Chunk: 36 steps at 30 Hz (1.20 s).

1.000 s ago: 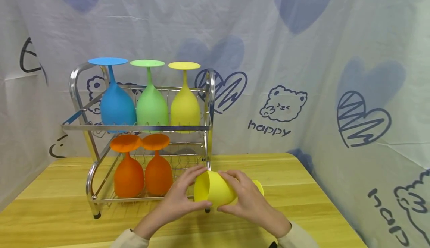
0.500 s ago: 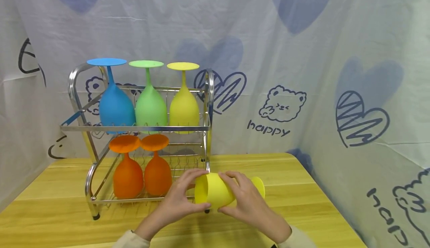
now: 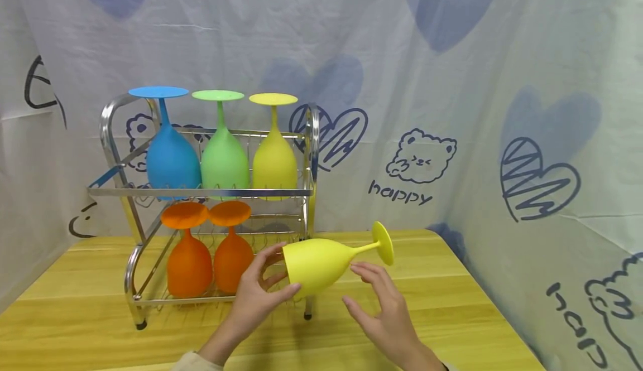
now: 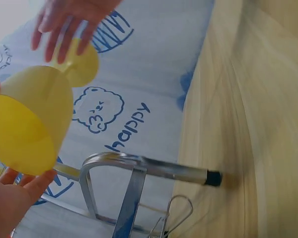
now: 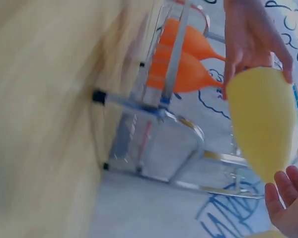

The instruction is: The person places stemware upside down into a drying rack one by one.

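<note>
A yellow goblet (image 3: 318,265) lies on its side in the air in front of the rack, its mouth to the left and its foot up to the right. My left hand (image 3: 253,295) grips the bowl near the rim, between thumb and fingers. Just below the stem, my right hand (image 3: 387,312) is spread with thumb and fingers apart and holds nothing; whether a fingertip touches the bowl's narrow end I cannot tell. In the left wrist view the goblet's open mouth faces the camera. The right wrist view shows the bowl (image 5: 263,119) between both hands.
A two-tier metal rack (image 3: 201,192) stands on the wooden table (image 3: 432,304). Upside down on its top tier are blue (image 3: 173,162), green (image 3: 225,162) and yellow goblets (image 3: 274,164); two orange goblets (image 3: 189,265) are below. A patterned curtain (image 3: 382,53) hangs behind.
My right hand has let go of the bowl and moved down and right, its fingers now spread. The goblet has tilted, its foot rising, while my left hand keeps hold of the rim end.
</note>
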Each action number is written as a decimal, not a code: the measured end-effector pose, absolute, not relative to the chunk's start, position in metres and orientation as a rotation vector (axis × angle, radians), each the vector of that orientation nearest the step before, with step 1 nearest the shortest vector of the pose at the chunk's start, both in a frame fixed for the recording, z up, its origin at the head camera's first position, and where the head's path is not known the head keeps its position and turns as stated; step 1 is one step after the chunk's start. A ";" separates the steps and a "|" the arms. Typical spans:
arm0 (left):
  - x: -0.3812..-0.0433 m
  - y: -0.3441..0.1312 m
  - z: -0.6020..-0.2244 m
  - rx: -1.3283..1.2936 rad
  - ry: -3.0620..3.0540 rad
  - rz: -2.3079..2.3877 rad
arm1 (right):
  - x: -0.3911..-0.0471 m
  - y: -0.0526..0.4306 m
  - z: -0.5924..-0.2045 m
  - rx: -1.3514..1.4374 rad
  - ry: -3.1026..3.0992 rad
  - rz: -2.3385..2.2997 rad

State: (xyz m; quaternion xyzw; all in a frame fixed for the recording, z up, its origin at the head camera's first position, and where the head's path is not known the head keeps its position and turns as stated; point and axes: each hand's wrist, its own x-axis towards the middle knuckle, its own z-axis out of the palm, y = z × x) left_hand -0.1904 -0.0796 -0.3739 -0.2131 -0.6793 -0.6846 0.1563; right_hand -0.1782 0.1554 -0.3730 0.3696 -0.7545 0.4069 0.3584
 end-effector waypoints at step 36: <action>-0.176 -0.082 -0.381 -0.676 -1.890 -2.235 | -0.190 0.135 -0.359 0.567 -1.922 2.425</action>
